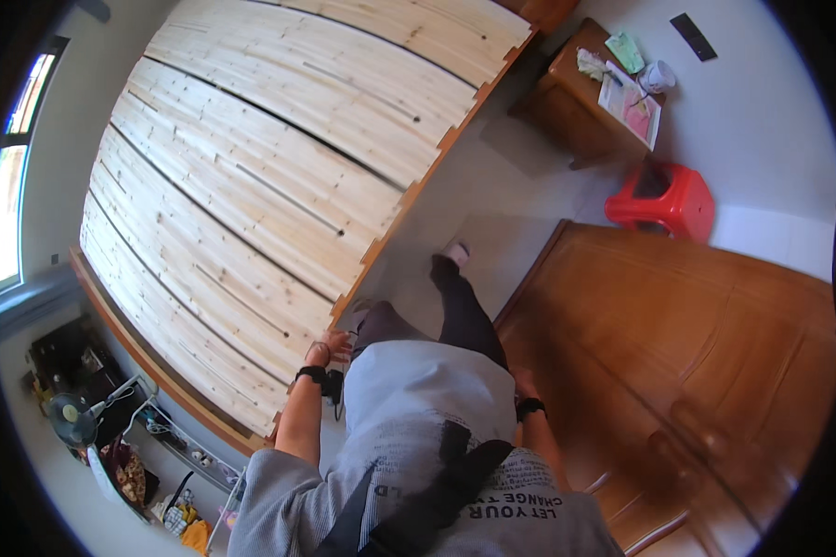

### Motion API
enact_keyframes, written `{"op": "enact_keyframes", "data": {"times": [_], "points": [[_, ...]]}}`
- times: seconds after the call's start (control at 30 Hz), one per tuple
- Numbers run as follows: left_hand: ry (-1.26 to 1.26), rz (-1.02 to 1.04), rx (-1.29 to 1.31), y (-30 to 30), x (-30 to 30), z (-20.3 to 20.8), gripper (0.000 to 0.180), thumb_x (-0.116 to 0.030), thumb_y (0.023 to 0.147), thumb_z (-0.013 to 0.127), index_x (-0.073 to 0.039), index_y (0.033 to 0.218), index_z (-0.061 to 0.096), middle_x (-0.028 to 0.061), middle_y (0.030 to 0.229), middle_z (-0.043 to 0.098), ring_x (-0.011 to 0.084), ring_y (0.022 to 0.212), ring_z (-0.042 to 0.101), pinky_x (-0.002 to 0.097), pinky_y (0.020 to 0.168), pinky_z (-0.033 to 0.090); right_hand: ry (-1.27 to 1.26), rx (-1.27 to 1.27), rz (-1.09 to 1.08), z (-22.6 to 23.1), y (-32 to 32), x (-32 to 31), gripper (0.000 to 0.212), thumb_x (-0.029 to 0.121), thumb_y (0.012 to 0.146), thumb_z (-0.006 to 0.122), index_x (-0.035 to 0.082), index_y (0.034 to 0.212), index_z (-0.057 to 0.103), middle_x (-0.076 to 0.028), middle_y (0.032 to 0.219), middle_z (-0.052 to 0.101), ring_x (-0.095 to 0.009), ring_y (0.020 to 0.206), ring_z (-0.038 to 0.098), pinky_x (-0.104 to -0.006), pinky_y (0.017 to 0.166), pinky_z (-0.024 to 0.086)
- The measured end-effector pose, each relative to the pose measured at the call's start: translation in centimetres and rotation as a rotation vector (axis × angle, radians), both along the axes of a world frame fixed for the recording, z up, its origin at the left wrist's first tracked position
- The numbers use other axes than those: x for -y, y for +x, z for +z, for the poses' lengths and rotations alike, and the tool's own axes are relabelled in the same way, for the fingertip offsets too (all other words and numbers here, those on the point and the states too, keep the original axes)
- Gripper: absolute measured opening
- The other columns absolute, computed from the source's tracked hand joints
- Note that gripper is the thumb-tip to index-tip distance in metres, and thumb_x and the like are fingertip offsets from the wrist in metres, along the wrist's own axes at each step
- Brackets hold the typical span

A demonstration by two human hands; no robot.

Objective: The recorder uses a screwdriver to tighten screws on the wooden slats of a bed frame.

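My left hand [330, 347] hangs beside the near side rail of a wooden bed base [251, 176], its fingers loosely apart and nothing seen in them. A dark band circles that wrist, and a small black device sits by it. Pale pine boards cover the bed, with dark gaps and narrow slots between them; no mattress lies on it. On my other side, my right hand [525, 382] is down by my hip, near a brown wooden cabinet [659, 325]. My shirt and some blur hide its fingers. One of my legs is stretched forward on the floor.
A red plastic stool [692, 204] stands past the cabinet, near a small wooden table [571, 93] bearing a white cup [658, 76], a green packet [626, 52] and papers. At lower left are a fan [72, 420] and a white rack with clothes. A window [7, 195] is at far left.
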State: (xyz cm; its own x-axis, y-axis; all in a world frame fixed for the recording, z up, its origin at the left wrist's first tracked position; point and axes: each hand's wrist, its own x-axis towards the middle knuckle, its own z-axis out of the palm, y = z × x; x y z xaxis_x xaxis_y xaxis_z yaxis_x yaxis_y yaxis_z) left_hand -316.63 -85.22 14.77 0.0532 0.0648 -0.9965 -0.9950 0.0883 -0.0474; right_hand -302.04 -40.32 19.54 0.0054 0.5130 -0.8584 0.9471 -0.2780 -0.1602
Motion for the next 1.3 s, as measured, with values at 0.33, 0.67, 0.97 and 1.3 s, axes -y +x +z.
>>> {"op": "enact_keyframes", "data": {"times": [0.33,0.67,0.97,1.3], "points": [[0.080,-0.377,-0.409,-13.5,-12.5,2.3,0.025,-0.024,0.080,0.044,-0.008,0.096,0.054,0.0065,0.087,0.055,0.0187,0.076,0.054,0.0367,0.061,0.048,-0.117,-0.192,0.465,-1.4,-31.0,-14.1,0.014,0.019,0.077,0.048,0.008,0.082,0.053,-0.004,0.065,0.054,-0.012,0.056,0.054,-0.0258,0.047,0.044],[-0.150,0.295,-0.044,-21.6,-14.2,3.1,0.026,-0.024,0.080,0.046,-0.007,0.100,0.048,0.0129,0.087,0.055,0.0260,0.075,0.057,0.0413,0.063,0.049,-0.277,-0.231,0.900,-1.2,-52.5,-9.1,0.018,0.020,0.077,0.049,0.005,0.082,0.056,-0.002,0.064,0.055,-0.009,0.056,0.053,-0.0211,0.046,0.042],[0.134,0.180,-0.082,-34.4,-19.1,4.6,0.050,-0.041,0.078,0.047,-0.010,0.116,0.039,0.0155,0.105,0.049,0.0284,0.091,0.051,0.0428,0.067,0.046,-0.246,-0.073,1.282,-2.2,-61.8,-13.3,0.023,0.024,0.078,0.049,0.004,0.088,0.055,-0.007,0.077,0.057,-0.018,0.065,0.055,-0.0273,0.059,0.044],[0.158,-0.210,0.214,-41.5,-32.3,3.3,0.087,-0.062,0.060,0.057,-0.003,0.119,0.032,0.0163,0.111,0.045,0.0292,0.095,0.050,0.0438,0.067,0.046,-0.690,0.550,1.703,-4.1,-70.9,-16.2,0.096,0.063,0.065,0.046,0.015,0.130,-0.005,-0.031,0.129,0.002,-0.038,0.123,0.005,-0.0431,0.099,0.011]]}}
